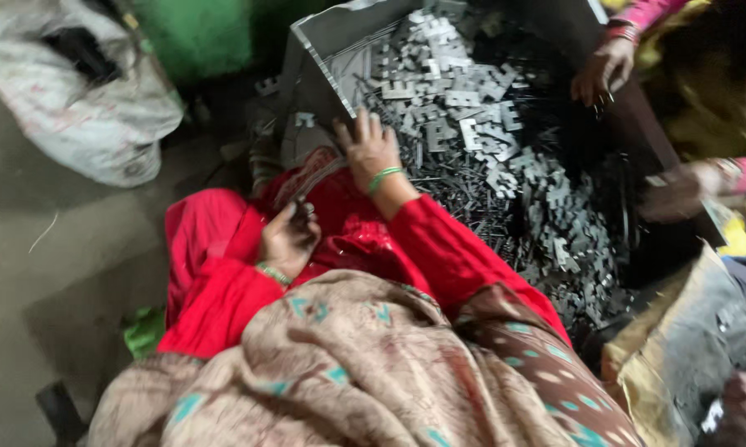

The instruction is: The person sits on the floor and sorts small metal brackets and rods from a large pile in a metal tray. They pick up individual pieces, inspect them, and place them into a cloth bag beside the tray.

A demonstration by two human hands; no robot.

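My left hand has a closed grip on a few thin dark metal strips, held over my red-clad lap; my right hand lies flat and released, fingers spread, at the near edge of the heap of small grey E-shaped metal stampings. That heap sits well beyond my lap and spills down to the right. As I judge it, the sorting is barely begun: only this small bundle is gathered, and almost the whole heap lies loose and tangled.

A tilted grey metal tray leans against the top of the heap, just beyond my right fingertips, and walls off that side. A co-worker's hand, in a pink sleeve, picks at the far side, and another of their hands is blurred at the right edge. A white sack lies on the floor, well apart to the left. My patterned brown shawl fills the foreground.
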